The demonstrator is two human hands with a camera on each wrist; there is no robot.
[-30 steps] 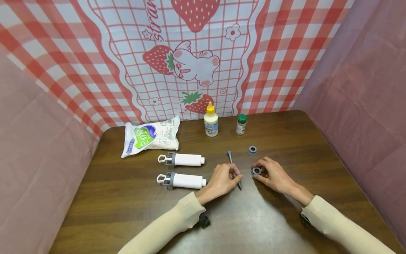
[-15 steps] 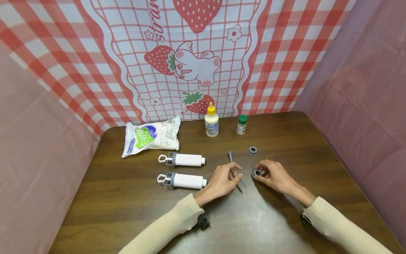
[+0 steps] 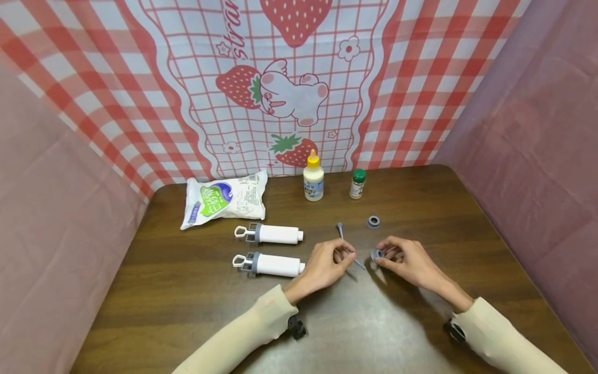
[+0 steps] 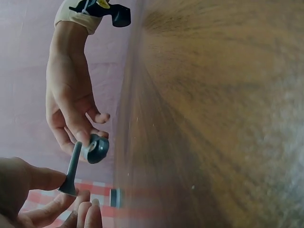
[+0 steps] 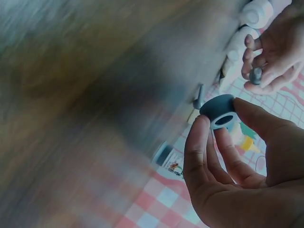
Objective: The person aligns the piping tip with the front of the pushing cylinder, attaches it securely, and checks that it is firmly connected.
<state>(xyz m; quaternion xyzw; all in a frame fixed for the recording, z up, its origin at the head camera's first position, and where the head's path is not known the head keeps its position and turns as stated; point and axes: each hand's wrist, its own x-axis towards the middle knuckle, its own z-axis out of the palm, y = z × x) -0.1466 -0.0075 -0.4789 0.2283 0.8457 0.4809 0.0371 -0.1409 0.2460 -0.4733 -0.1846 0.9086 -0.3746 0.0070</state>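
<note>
Grey ring (image 5: 216, 107) is pinched in your right hand (image 3: 413, 262); left of it, your left hand (image 3: 324, 264) pinches the nozzle (image 4: 73, 166), tip slanting toward the ring's near side.

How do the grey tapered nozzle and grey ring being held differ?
The grey tapered nozzle is slender; the grey ring is squat, with a wide hole. The left hand pinches the nozzle; the right hand grips the ring. Both are grey; their material isn't clear.

“stra…” on cloth (image 3: 299, 88), bag lettering (image 3: 214, 200) unclear
</note>
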